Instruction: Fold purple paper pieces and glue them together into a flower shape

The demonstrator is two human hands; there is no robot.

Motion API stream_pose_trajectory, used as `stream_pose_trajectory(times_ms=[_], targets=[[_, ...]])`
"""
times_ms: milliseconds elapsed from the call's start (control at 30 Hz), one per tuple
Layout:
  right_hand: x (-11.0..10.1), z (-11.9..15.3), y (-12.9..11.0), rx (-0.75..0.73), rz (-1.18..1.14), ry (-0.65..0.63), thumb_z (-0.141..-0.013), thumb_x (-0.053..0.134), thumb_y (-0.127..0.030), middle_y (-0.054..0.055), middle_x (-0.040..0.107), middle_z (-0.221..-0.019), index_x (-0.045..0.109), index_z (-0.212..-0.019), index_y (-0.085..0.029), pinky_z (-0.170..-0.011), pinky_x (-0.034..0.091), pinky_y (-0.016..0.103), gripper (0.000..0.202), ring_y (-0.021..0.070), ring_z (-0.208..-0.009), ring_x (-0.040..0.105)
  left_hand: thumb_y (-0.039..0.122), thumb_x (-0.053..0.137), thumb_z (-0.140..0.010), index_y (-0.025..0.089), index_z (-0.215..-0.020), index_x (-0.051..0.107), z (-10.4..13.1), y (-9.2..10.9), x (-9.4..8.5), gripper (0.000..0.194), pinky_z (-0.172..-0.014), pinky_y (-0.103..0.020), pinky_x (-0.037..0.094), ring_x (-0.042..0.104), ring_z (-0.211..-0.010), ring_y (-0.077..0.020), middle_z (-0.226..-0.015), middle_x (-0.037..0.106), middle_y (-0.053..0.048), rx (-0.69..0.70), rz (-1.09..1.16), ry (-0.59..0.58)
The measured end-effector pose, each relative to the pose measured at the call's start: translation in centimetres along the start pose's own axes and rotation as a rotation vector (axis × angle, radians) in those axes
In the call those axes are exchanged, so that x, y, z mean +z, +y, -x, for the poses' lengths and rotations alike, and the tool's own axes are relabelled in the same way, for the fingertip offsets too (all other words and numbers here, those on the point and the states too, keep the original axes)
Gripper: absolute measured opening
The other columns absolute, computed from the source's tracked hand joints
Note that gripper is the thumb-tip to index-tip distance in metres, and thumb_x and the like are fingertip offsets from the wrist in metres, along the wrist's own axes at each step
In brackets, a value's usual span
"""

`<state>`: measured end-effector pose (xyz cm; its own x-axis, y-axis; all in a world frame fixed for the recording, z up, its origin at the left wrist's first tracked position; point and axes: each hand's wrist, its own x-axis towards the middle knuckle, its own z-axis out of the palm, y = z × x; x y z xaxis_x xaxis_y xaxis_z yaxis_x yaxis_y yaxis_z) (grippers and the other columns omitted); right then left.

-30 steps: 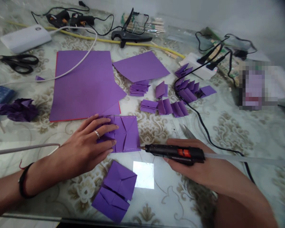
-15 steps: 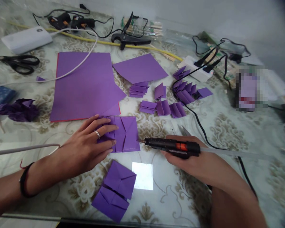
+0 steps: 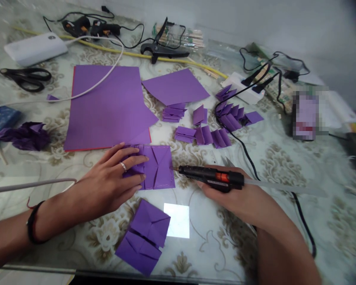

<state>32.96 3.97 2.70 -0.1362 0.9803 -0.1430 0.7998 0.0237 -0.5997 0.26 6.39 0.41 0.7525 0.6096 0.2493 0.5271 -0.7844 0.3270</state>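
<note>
My left hand (image 3: 120, 170) lies flat with fingers spread over the left part of a folded purple paper piece (image 3: 163, 166), pressing it to the table. A line of clear glue runs along the piece's edges. My right hand (image 3: 225, 198) grips a black hot glue gun (image 3: 213, 177) with an orange patch on its side and a glue stick coming out of its back. The gun's nozzle is at the paper's right edge. Nearer to me lies a second folded purple paper piece (image 3: 144, 237), which neither hand touches.
Purple sheets (image 3: 106, 107) and small folded purple papers (image 3: 185, 134) lie beyond my hands. A black cord (image 3: 246, 148) runs from the white power strip (image 3: 246, 89) past my right hand. Scissors (image 3: 29, 77), crumpled purple paper (image 3: 25, 135) and a power bank (image 3: 37, 48) are at left.
My right hand has moved the glue gun's nozzle a little away from me along the paper's right edge, with more glue showing there. My left hand stays in place.
</note>
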Motion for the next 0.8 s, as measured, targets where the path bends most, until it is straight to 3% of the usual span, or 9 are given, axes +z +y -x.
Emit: stream_pose_trajectory(times_ms=[167,333,633,800], targets=[[0.14,-0.1,0.19,0.064,-0.082,-0.067,-0.089,0.067,-0.042,-0.002,0.067,-0.061,0.065,-0.072,-0.028,-0.049,0.053,0.029,0.022,0.0213,-0.055,0.067,0.018,0.066,-0.101,0.024,-0.109,0.08,-0.02,0.0,0.0,0.016,-0.129,-0.061,0.039,0.059,-0.141,-0.0328,-0.143,0.07,-0.009,-0.003,-0.007,-0.008],[0.01,-0.08,0.09,0.012,-0.126,-0.063,-0.091,0.07,-0.05,0.0,0.078,-0.079,0.075,-0.084,-0.028,-0.061,0.061,0.031,0.023,0.0238,-0.07,0.076,0.02,0.065,-0.103,0.023,-0.108,0.079,0.0,-0.01,-0.02,0.016,-0.129,-0.06,0.04,0.06,-0.14,-0.0325,-0.142,0.071,-0.009,0.008,-0.013,0.008],[0.17,-0.05,0.47,-0.013,-0.09,-0.076,-0.093,0.066,-0.047,-0.001,0.074,-0.072,0.073,-0.083,-0.029,-0.056,0.057,0.033,0.022,0.0238,-0.064,0.072,0.019,0.065,-0.102,0.024,-0.109,0.08,-0.06,0.1,0.01,0.017,-0.129,-0.061,0.04,0.061,-0.139,-0.0318,-0.142,0.072,-0.008,-0.014,0.011,0.009],[0.19,-0.27,0.12,-0.014,-0.112,-0.059,-0.093,0.067,-0.042,0.0,0.081,-0.084,0.077,-0.088,-0.029,-0.069,0.064,0.034,0.017,0.0255,-0.077,0.079,0.017,0.066,-0.1,0.024,-0.107,0.08,-0.03,0.06,0.07,0.017,-0.129,-0.061,0.039,0.06,-0.14,-0.0324,-0.142,0.072,-0.009,-0.011,0.02,0.021]])
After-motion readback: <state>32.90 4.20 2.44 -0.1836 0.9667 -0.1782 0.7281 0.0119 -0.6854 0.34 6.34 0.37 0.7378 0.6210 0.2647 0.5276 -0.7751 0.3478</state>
